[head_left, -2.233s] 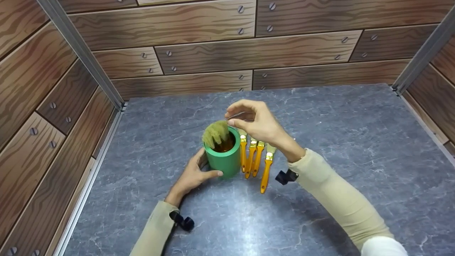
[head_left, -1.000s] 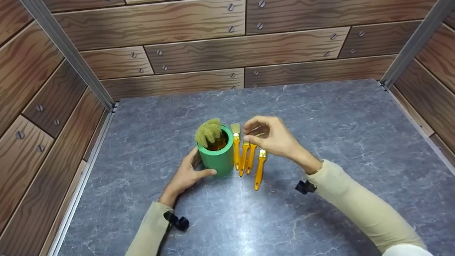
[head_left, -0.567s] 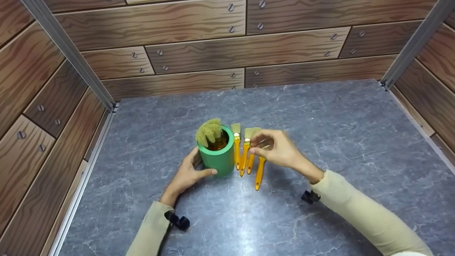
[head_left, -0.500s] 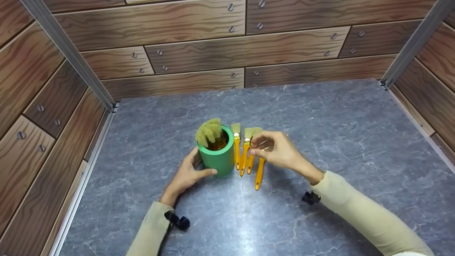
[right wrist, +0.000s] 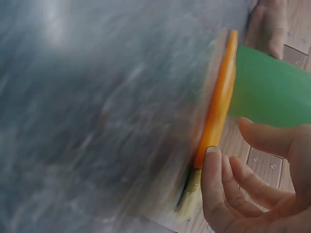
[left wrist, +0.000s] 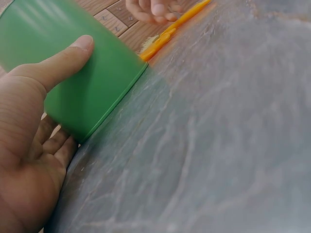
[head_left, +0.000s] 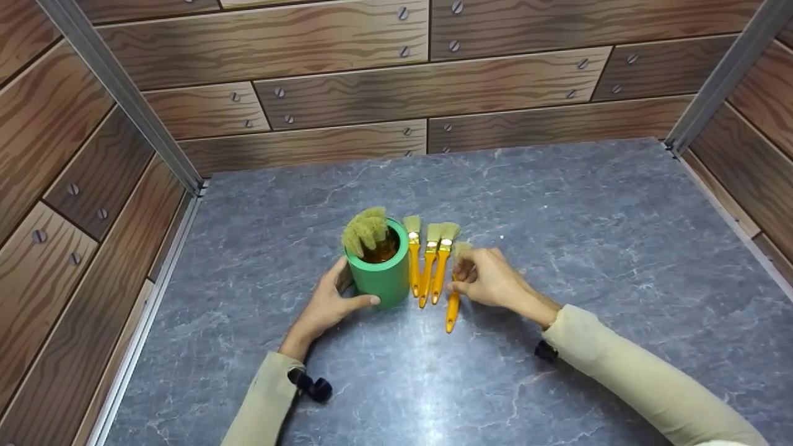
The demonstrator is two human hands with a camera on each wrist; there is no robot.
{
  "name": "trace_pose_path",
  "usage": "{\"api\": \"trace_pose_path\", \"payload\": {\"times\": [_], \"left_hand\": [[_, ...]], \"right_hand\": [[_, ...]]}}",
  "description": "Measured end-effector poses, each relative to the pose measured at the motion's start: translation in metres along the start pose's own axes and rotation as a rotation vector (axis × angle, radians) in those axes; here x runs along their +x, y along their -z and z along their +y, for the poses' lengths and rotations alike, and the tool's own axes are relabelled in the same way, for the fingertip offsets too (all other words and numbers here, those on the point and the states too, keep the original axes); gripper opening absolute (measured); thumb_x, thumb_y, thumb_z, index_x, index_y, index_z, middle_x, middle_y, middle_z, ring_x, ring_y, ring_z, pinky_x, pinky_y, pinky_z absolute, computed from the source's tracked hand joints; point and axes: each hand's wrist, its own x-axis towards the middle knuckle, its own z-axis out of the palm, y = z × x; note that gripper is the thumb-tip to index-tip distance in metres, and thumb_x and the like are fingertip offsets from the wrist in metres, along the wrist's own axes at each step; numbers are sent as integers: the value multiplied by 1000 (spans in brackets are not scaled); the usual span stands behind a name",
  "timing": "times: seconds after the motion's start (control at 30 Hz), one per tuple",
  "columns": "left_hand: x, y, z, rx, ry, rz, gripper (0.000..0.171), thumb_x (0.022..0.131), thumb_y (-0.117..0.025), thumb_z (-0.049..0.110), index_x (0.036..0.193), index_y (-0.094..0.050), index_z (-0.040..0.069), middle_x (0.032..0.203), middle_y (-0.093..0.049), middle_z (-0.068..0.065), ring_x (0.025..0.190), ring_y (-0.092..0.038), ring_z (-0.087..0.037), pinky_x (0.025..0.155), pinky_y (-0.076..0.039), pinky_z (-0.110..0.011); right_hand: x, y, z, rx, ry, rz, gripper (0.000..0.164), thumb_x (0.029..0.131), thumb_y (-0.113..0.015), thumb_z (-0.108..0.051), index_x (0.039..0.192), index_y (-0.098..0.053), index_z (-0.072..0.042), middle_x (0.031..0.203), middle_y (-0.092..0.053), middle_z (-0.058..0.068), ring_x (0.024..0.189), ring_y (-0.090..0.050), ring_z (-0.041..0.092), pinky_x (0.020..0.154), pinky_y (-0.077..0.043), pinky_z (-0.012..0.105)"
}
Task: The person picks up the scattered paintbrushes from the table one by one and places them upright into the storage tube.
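A green cylindrical cup [head_left: 385,282] stands upright on the table, with several paintbrushes [head_left: 364,230] in it, bristles up. My left hand [head_left: 327,302] grips the cup low on its left side; in the left wrist view the thumb [left wrist: 73,56] lies across its wall. Right of the cup, three paintbrushes with orange handles [head_left: 427,272] lie side by side. My right hand [head_left: 489,279] is at a fourth paintbrush [head_left: 453,313], covering its middle. In the right wrist view a fingertip touches this brush's handle [right wrist: 217,107] near the ferrule, while the thumb [right wrist: 262,138] stands apart from it.
The grey marbled table [head_left: 588,217] is bounded by wood-patterned walls [head_left: 347,80] at the back and both sides. Metal posts [head_left: 124,93] stand in the back corners. A black wrist camera [head_left: 313,385] sits on the left sleeve.
My right hand has moved from above the cup rim, right and down past the other brushes, to the rightmost paintbrush. My left hand has stayed on the cup.
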Motion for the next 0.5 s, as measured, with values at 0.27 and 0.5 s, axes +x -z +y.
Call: {"api": "trace_pose_path", "payload": {"times": [0.27,0.5], "left_hand": [[0,0,0,8,-2,13,99,86,-93,17,166,-36,29,165,-47,4,156,-41,-19,131,-33,-41],[0,0,0,8,-6,17,101,84,-94,17,167,-36,25,166,-47,0,157,-40,-23,132,-32,-44]], "right_hand": [[4,-4,6,-83,-62,-16,26,82,-94,-17,83,-71,-4,75,-71,4,66,-63,12,59,-58,24],[3,1,6,-87,-122,-31,30,79,-97,-20,85,-72,-4,76,-71,4,66,-63,13,59,-58,25]]}}
